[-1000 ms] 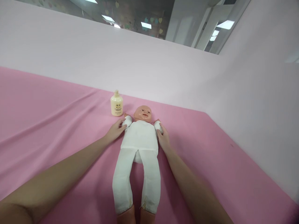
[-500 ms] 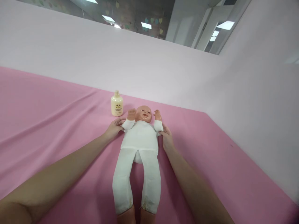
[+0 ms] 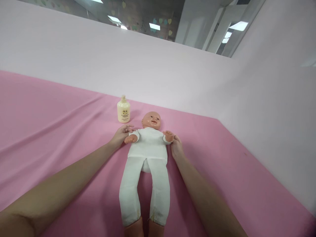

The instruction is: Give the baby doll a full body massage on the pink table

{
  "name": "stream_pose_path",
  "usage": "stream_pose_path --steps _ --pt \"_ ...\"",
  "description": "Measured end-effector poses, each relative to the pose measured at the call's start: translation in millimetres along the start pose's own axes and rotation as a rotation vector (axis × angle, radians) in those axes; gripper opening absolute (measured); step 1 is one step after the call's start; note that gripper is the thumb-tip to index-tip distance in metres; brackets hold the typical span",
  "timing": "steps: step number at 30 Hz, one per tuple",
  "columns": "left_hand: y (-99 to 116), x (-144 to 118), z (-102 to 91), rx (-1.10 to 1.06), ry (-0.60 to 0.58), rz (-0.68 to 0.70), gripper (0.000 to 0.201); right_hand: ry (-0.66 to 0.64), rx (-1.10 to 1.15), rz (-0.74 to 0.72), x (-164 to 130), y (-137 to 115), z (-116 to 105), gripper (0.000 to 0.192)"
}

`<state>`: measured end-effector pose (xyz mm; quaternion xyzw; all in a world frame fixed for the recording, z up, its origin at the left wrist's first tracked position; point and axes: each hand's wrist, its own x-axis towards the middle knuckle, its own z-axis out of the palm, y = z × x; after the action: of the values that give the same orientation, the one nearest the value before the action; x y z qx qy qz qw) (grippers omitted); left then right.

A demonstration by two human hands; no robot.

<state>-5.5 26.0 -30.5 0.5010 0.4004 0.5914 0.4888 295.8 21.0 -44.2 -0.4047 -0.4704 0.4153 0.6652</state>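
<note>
A baby doll [image 3: 148, 144] in a white cloth top and trousers lies on its back, head away from me and feet at the bottom of the view. My left hand [image 3: 121, 135] is closed on the doll's arm on the left side, some fingertips reaching past the sleeve. On the other side, my right hand [image 3: 177, 147] grips the doll's other arm near its cuff; the doll's hand partly covers my fingers. Both doll forearms are bent down toward its chest and sides, palms loose.
A cream pump bottle [image 3: 123, 111] stands just beyond my left hand, left of the doll's head. Pink cloth [image 3: 61, 121], creased at the left, covers the surface. A white wall [image 3: 148, 69] rises behind and at the right, with a window [image 3: 138, 14] above.
The doll's forearms have swung from pointing up beside its head down toward its chest and sides. My hands have stayed in nearly the same places at its arms.
</note>
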Motion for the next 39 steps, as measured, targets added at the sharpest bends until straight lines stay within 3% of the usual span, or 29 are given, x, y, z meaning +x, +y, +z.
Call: stream_pose_path --steps 5,12,18,27,32,37,39 --pt "0.3 -1.0 -1.3 -0.061 -0.045 0.007 0.056 0.048 0.030 0.138 -5.4 -9.0 4.9 0.023" --pt "4.6 -4.6 1.1 0.027 -0.083 0.039 0.071 0.111 -0.160 0.024 -16.0 -22.7 8.3 0.038" --pt "4.4 -4.2 -0.2 0.180 -0.074 0.085 0.063 0.100 -0.318 0.034 -15.6 -21.4 2.7 0.046" --pt "7.1 -9.1 2.1 0.427 -0.036 0.024 0.064 0.086 -0.482 0.060 -10.9 -14.5 0.2 0.046" --pt "6.2 -8.9 -0.1 0.359 -0.074 -0.019 0.074 0.074 -0.399 0.054 -10.7 -13.3 -0.3 0.048" --pt "6.9 -5.6 -0.4 0.163 -0.103 -0.028 0.089 0.030 -0.151 0.021 -10.3 -13.4 2.2 0.057" --pt "8.2 -4.7 0.9 0.081 -0.092 -0.029 0.085 0.026 -0.057 0.025 -9.7 -13.7 3.3 0.056"
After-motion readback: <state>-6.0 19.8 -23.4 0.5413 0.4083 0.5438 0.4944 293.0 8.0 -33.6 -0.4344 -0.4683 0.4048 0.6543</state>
